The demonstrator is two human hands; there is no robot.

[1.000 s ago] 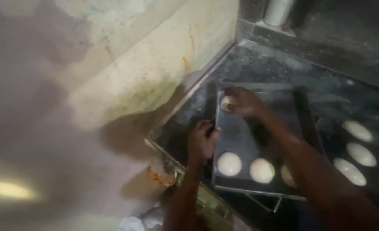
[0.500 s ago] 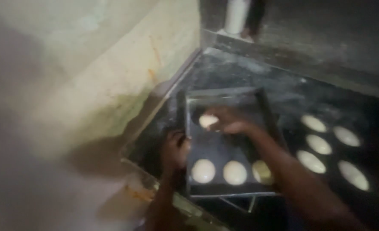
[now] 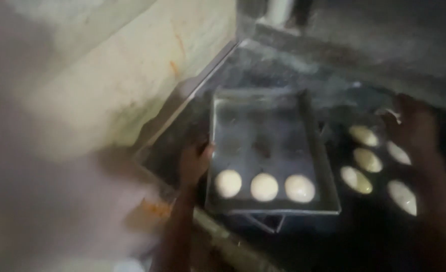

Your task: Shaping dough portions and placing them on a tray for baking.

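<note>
A dark metal baking tray lies on a floury black surface, with three pale round dough balls in a row at its near end. My left hand grips the tray's left rim. My right hand hovers to the right of the tray, above several more dough balls lying on the dark surface. A pale piece of dough shows at its fingertips, mostly hidden by the blurred hand.
A stained cream wall rises on the left and meets the work surface in a corner. A white cylindrical object stands at the back. A second tray edge pokes out underneath.
My right hand has left the tray's far end and swung right over the loose dough balls. The dough ball it touched there is gone from the tray. The left hand stays on the rim.
</note>
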